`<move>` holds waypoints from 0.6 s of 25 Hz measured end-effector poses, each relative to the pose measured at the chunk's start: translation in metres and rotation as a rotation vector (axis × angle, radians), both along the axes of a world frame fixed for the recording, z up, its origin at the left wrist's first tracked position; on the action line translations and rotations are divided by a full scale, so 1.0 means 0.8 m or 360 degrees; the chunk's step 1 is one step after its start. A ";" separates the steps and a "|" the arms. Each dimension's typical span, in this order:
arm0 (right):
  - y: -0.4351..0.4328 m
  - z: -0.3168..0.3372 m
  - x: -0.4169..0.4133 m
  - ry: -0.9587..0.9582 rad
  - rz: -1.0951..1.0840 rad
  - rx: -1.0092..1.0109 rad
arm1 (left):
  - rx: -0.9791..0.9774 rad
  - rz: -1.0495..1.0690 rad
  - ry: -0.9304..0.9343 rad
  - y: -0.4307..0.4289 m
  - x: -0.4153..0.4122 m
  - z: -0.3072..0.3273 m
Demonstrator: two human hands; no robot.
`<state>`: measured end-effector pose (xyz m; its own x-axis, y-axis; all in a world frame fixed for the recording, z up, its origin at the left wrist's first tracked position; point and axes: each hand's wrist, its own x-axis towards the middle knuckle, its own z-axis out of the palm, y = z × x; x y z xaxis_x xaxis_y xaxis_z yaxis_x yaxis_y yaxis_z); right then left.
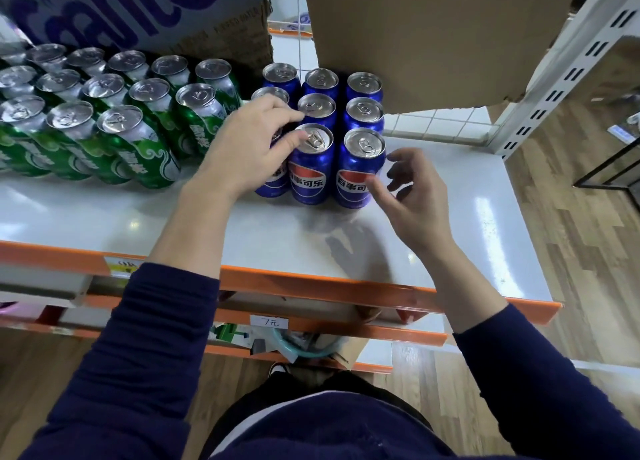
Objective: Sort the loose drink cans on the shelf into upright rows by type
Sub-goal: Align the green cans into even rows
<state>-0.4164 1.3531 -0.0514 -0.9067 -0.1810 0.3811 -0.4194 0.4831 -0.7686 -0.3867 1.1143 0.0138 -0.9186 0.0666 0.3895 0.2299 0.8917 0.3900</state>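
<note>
Blue cans (311, 172) back from orange shelf edge (311, 288).

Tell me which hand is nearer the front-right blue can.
Right. The right hand sits beside the front-right blue can, fingertips at its label; the left hand is over the front-left can, thumb at the rim of the middle can.

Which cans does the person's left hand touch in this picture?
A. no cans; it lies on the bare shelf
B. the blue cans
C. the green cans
B: the left hand lies over the front-left blue can, its fingers curled round the top, and the green cans stand apart on its left.
</note>
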 end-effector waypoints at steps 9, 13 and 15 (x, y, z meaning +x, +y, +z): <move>-0.106 0.053 0.039 0.0270 0.0496 0.0070 | -0.0045 0.0359 0.0102 -0.094 0.057 -0.013; -0.192 0.064 0.055 0.0247 0.0571 0.0054 | -0.0120 0.0422 0.0229 -0.160 0.081 -0.024; -0.244 0.077 0.051 0.0215 0.0535 0.0069 | -0.0166 0.0385 0.0329 -0.199 0.083 -0.017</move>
